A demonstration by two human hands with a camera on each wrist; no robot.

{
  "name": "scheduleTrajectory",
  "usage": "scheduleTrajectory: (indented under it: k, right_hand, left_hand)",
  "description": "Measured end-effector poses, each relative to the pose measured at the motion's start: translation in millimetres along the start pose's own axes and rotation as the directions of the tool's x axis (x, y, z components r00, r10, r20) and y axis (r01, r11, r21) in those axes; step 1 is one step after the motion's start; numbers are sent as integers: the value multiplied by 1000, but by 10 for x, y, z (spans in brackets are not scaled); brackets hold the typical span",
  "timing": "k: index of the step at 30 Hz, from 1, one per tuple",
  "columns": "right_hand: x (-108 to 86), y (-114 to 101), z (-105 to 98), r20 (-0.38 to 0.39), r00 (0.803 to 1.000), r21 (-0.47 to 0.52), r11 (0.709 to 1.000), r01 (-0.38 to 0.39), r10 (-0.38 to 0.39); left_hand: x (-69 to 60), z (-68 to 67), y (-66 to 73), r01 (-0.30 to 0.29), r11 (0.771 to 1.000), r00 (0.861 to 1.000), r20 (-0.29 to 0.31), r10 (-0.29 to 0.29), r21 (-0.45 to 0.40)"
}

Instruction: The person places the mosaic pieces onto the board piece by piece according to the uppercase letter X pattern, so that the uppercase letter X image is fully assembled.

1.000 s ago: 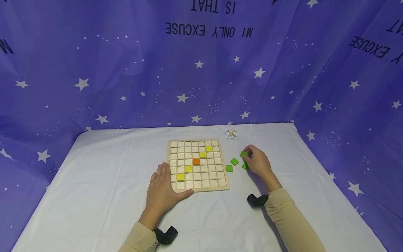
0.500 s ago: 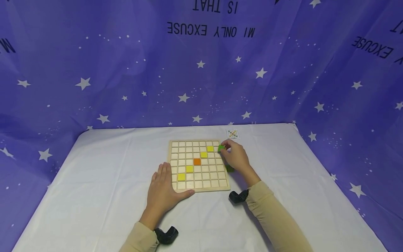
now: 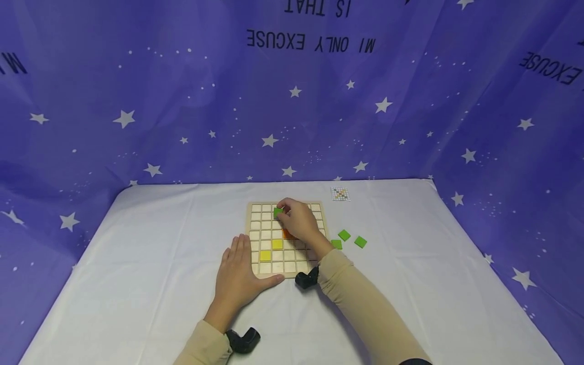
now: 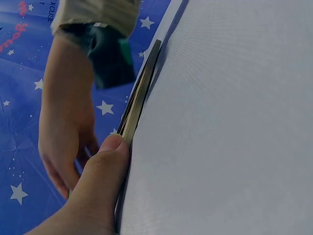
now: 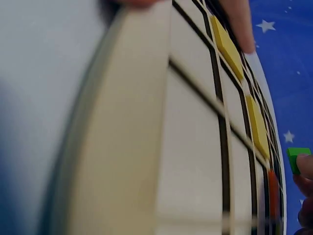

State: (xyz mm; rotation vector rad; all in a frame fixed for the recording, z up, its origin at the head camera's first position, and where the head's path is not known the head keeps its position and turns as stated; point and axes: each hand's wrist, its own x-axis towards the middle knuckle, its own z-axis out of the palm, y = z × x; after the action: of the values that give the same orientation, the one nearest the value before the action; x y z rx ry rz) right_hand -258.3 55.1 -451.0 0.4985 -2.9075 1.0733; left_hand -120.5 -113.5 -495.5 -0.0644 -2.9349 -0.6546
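Leftward from the board's right edge, the right hand (image 3: pixel 298 220) has carried a green tile (image 3: pixel 277 213), pinched between thumb and fingers, over the far rows of the board (image 3: pixel 290 256). Fingers straight, the left hand (image 3: pixel 237 279) rests along the board's left and near edges; three green tiles (image 3: pixel 360 242) lie to the board's right.

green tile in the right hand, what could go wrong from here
The green tile, pinched by the right hand, might slip and land askew on the wooden grid board. In the head view that hand partly covers the orange tile, so it might get nudged. The left hand touches the board's edge; if that hand shifts, the board may slide.
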Motion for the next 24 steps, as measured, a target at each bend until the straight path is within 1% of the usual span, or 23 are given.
scheduleTrajectory:
  k: [4,8,13,19,24]
  right_hand:
    - [63,-126,98,16,1000,-29,1000,7,-6]
    - [118,-195,170,17,1000,-53,999,-3,4]
    - [145,-217,229,17,999,-92,995,-32,34]
    - [136,-237,243,22,998,-142,988,-58,62]
    - [119,-241,256,49,997,-192,980,-45,55]
  left_hand:
    - [7,-3,1,-2,1000,1000,-7,2,5]
    - [13,-5,9,-8,1000,1000,-6,8,9]
    - [10,-12,4,-9,1000,1000,0,9,13]
    - [7,-13,-1,-10,1000,1000,-4,10,15]
    - [1,-12,-3,-7,1000,1000,-5,7,14]
